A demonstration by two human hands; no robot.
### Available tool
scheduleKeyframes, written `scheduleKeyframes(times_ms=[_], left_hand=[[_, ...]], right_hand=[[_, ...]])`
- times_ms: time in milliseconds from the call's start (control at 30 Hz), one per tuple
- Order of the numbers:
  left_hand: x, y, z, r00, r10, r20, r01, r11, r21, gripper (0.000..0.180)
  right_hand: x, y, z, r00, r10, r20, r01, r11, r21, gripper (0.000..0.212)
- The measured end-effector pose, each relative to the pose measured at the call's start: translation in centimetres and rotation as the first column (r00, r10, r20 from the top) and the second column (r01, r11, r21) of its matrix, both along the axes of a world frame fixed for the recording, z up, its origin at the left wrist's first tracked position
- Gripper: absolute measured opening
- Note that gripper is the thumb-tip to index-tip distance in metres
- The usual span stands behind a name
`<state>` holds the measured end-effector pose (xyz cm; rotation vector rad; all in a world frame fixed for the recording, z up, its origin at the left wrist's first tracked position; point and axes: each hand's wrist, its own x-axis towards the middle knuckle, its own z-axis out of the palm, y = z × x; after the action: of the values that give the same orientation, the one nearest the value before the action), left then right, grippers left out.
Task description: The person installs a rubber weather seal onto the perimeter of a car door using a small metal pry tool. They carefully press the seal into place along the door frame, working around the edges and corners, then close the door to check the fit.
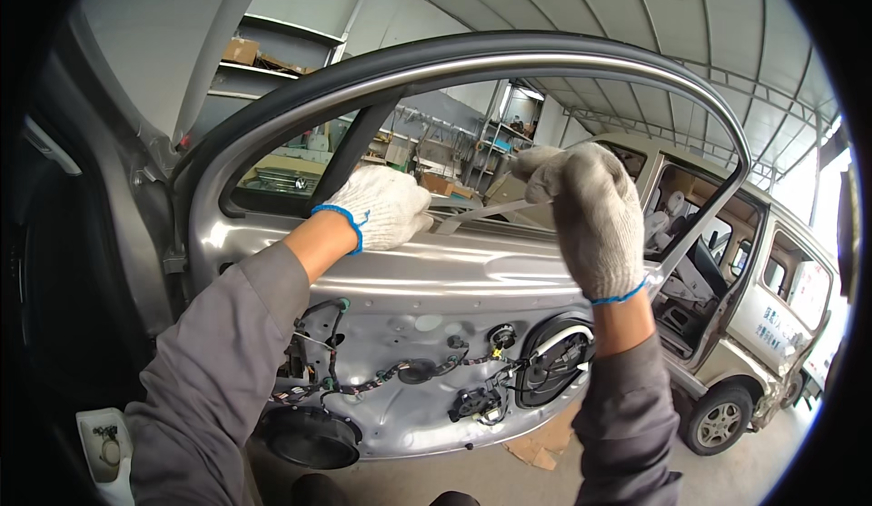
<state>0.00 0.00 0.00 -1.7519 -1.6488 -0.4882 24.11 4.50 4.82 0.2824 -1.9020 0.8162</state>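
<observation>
A grey car door [445,274] without its inner trim panel stands in front of me, its window frame rising above. My left hand [381,208], in a white knit glove with a blue cuff, rests at the window sill near the dark upright divider [356,147]. Its fingers are curled, and whatever they may hold is hidden. Raised over the right part of the sill is my right hand [595,220], gloved the same way and closed. From its fingers a narrow pale strip [495,209], like tape or film, stretches left and down to the sill.
Wiring [363,383] and a round black speaker [313,438] are on the door's inner face. A white tray with small parts [107,447] sits low on the left. Beyond the door stand a damaged beige van [772,311] and shelves [259,70]. Flattened cardboard [543,442] lies on the floor.
</observation>
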Motion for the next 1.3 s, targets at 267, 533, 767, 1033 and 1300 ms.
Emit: scheduleKeyframes(times_ms=[267, 533, 767, 1033, 1300], left_hand=[[-0.3, 0.1, 0.1, 0.999, -0.005, -0.033, 0.007, 0.998, 0.062, 0.028], [-0.3, 0.0, 0.1, 1.000, 0.011, -0.010, -0.010, 0.999, 0.044, 0.032], [-0.2, -0.4, 0.4, 0.999, 0.034, -0.023, -0.035, 0.999, -0.012, 0.029], [0.0, 0.5, -0.5, 0.999, 0.051, 0.008, -0.052, 0.998, 0.048, 0.028], [0.4, 0.4, 0.0, 0.999, 0.027, -0.031, -0.023, 0.992, 0.123, 0.016]], right_hand=[[-2.8, -3.1, -4.0, 0.926, 0.177, -0.333, -0.233, 0.963, -0.137, 0.051], [-3.4, -2.8, -5.4, 0.890, 0.215, -0.402, -0.253, 0.967, -0.043, 0.049], [-4.3, -0.8, -0.7, 0.873, 0.366, -0.323, -0.443, 0.872, -0.210, 0.057], [-5.3, -1.1, 0.5, 0.902, 0.227, -0.368, -0.385, 0.810, -0.443, 0.052], [-4.9, -1.9, -3.2, 0.859, 0.234, -0.455, -0.376, 0.892, -0.251, 0.046]])
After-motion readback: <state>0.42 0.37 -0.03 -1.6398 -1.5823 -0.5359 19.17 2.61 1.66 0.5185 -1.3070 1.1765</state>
